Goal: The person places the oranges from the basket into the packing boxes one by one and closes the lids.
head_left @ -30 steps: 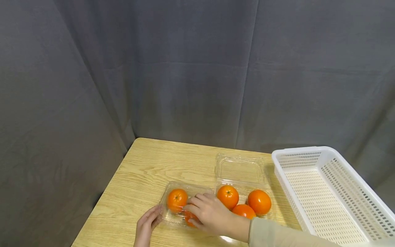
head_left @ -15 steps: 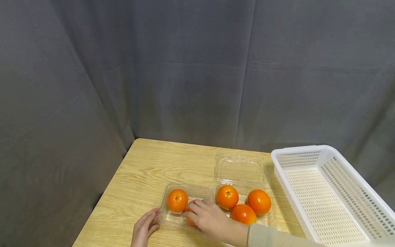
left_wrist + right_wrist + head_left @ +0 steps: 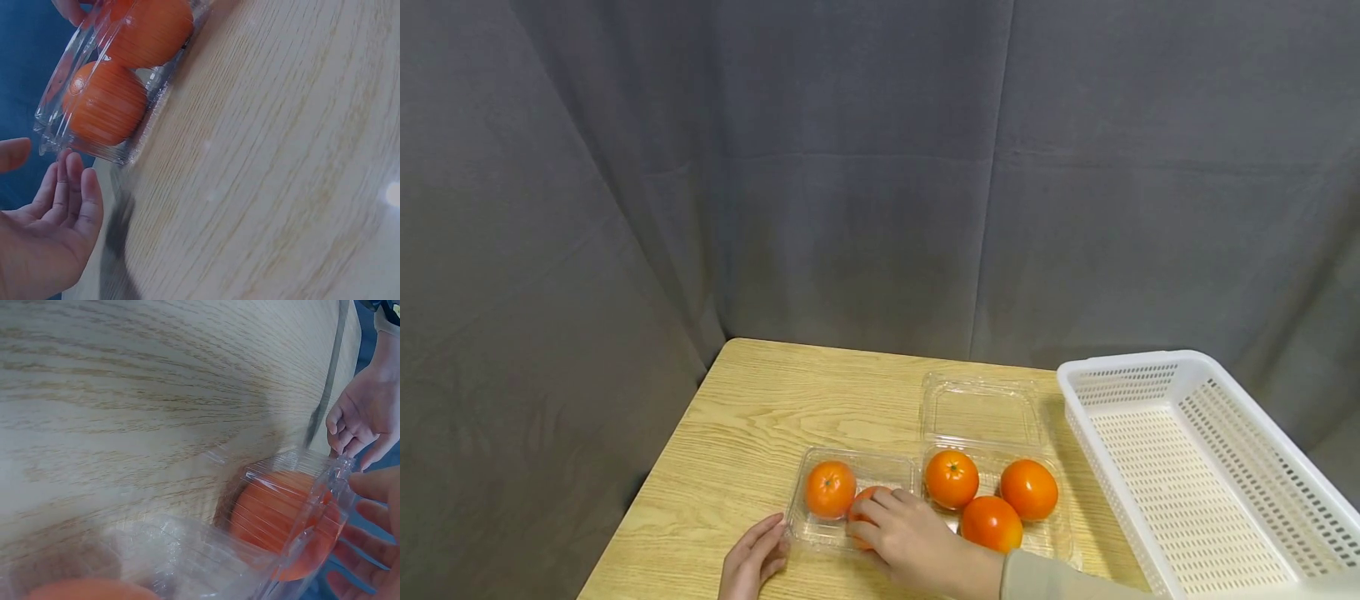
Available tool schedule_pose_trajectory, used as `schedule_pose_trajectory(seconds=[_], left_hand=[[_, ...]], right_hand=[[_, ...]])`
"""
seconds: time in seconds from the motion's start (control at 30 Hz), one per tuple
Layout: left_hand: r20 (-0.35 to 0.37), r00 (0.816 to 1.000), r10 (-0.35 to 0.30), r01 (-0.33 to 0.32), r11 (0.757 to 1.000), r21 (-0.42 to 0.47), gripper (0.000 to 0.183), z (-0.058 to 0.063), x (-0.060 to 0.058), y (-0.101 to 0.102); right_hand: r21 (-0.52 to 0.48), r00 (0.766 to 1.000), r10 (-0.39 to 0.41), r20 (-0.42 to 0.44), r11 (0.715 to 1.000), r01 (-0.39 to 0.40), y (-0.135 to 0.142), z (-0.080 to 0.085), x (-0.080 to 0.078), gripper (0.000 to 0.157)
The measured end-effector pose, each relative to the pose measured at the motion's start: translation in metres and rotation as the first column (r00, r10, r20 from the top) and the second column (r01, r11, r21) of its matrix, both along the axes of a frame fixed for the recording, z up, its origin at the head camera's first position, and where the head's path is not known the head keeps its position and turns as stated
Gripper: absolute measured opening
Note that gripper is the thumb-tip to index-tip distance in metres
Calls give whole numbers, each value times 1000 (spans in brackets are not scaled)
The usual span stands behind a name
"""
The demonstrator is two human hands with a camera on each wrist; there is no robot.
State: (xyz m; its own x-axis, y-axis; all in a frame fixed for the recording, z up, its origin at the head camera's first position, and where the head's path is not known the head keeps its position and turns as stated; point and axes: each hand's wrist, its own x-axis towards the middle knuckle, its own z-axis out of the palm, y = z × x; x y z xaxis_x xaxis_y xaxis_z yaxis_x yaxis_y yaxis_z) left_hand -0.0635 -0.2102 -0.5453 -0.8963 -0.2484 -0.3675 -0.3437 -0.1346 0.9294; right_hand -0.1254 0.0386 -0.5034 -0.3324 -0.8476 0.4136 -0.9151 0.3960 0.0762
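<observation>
A clear plastic clamshell box [image 3: 891, 468] with its lid folded over holds glossy round orange fruit [image 3: 831, 489]. My right hand [image 3: 913, 542] rests on top of this box, its relaxed fingers spread over the lid and partly covering a second fruit [image 3: 863, 507]. At the box's left end is my left hand [image 3: 754, 557], with fingers loosely extended and tips right by the corner. In the left wrist view, this hand [image 3: 53, 240] has nothing between thumb and fingers. The right wrist view has the right fingers [image 3: 369, 540] alongside the lid's edge.
A second clamshell [image 3: 1060, 533] stands just right of the first, its lid [image 3: 985, 408] laid back, with three orange fruits [image 3: 992, 523] inside. Farther right is a white perforated plastic basket [image 3: 1101, 492]. The wooden table [image 3: 760, 417] ends before grey curtains [image 3: 865, 208].
The lid of the left box, slightly raised earlier, now lies flatter. My left hand has drawn back slightly left and down from the box's corner. The right hand has stayed over the lid.
</observation>
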Motion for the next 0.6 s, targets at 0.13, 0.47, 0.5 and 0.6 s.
schedule_pose_trajectory(seconds=[0.13,0.47,0.5,0.6], left_hand=[[36,999,-37,38,999,-19,57,-1,0,1],[68,996,-63,62,998,11,51,-5,0,2],[66,996,-63,62,998,15,48,-6,-1,2],[61,996,-68,67,997,23,43,-6,-1,3]], right_hand=[[-8,999,4,35,1000,-4,1,0,1,24],[-22,999,17,47,1000,-16,0,1,3,19],[-22,999,15,47,1000,-14,0,1,3,18],[-28,999,13,51,1000,-11,-1,1,4,17]])
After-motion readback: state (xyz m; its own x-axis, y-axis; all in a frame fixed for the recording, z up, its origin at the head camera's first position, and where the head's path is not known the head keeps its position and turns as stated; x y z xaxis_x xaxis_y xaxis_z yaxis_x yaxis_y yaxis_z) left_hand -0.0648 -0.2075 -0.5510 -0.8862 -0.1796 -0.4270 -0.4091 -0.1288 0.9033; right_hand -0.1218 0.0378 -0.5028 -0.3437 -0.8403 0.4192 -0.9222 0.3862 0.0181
